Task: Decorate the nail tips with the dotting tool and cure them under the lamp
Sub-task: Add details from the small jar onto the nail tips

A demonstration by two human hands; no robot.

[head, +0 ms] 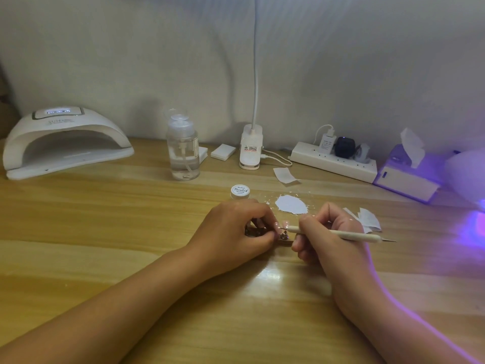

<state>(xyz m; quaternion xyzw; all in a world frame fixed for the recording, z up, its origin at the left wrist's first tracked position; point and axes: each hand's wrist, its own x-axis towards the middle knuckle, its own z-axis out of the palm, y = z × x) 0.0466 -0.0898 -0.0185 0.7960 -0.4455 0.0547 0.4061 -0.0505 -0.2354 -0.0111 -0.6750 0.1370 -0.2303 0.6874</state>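
Head view, left grip (231,232) pinching holder (255,231) on table (105,219), right grip (330,237) pinching dotting tool (351,235)

head view only, looking forward-down, close over wooden table (105,219).

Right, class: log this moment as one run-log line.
stage: dotting | left hand: holds nail-tip holder | right hand: grips dotting tool, point at nail tip | lamp: back left, display lit

Pump bottle (183,151), power strip (338,164) and tissue box (404,179).
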